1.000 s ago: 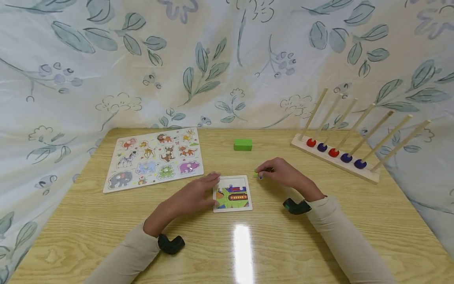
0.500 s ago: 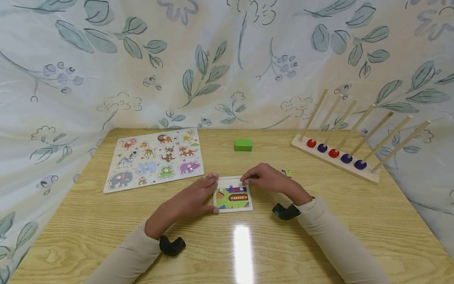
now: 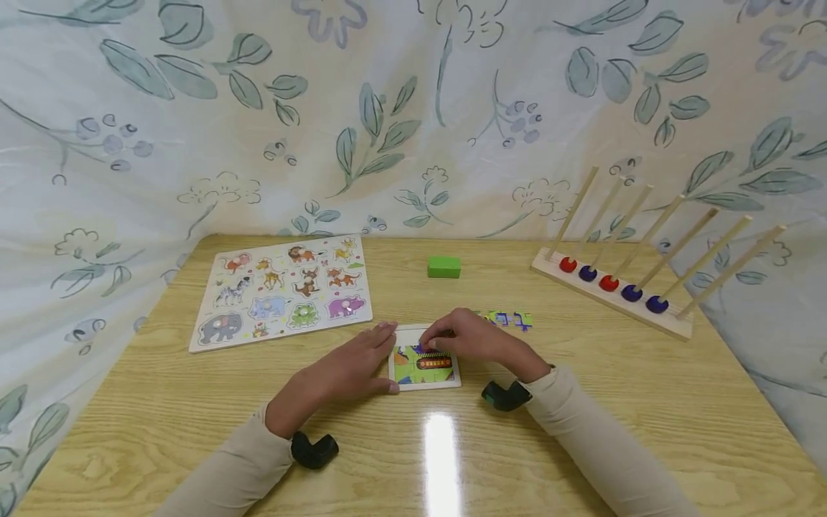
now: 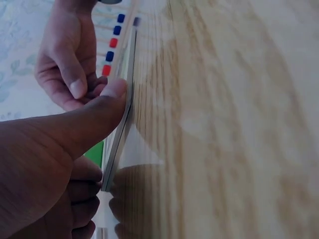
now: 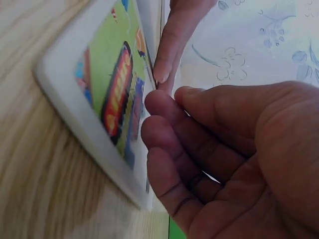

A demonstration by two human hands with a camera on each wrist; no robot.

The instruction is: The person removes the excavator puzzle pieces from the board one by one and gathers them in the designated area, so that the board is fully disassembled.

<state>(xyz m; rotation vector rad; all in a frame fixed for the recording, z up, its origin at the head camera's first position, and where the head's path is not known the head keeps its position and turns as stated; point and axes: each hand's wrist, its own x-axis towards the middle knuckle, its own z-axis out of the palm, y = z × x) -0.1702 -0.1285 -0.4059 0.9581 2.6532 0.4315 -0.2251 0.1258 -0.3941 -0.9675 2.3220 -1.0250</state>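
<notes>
- Fingers (image 3: 384,333) of the left hand (image 3: 345,368) lay extended in the head view, thumb well apart, against the left edge of a pale-framed puzzle tray (image 3: 426,387). The right hand's (image 3: 474,337) bent fingertips met over its upper part; I cannot tell whether they pinched a piece. Interlocking loose pieces (image 3: 513,319) lay beyond that hand.
- The left wrist view alone showed the tray edge-on, thin, its rim under the left thumb, and the wood table's (image 4: 214,124) streaked grain.
- The right wrist view alone showed the right fingers' curled undersides and the tray's rounded corner.
</notes>
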